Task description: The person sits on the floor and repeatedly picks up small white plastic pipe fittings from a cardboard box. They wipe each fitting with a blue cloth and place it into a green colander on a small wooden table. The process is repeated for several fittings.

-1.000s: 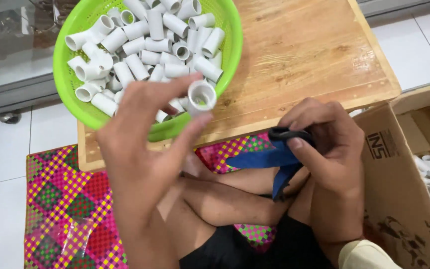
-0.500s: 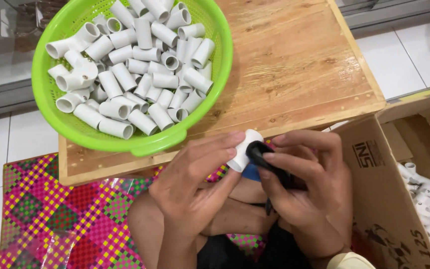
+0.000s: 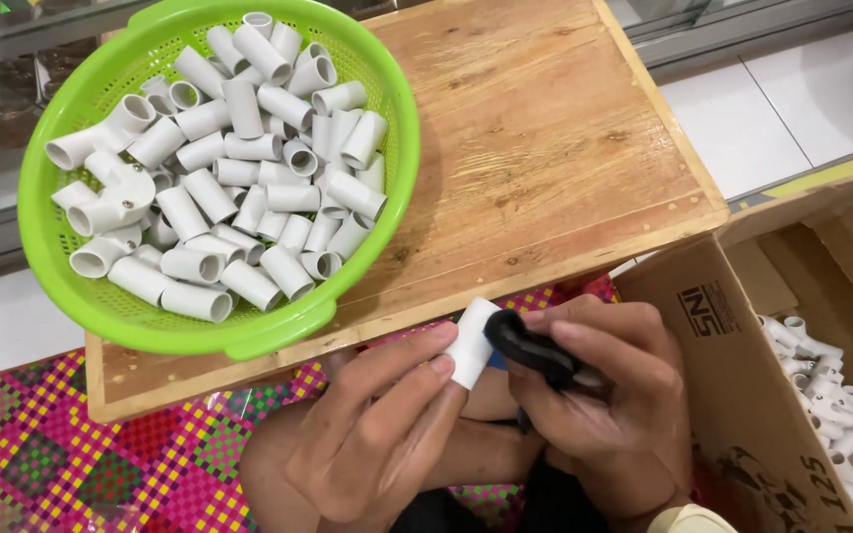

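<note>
Near the bench (image 3: 545,148) edge, the left hand (image 3: 377,434) fingers pinch a white pipe elbow (image 3: 471,342), steadying it while the right hand (image 3: 599,395) fingers grip a black tool (image 3: 535,350) against its end; the green basket (image 3: 387,212) sits far left

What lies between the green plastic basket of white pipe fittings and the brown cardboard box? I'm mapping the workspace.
In the head view, only a bare stretch of wooden board lies between the green plastic basket and the brown cardboard box.
</note>
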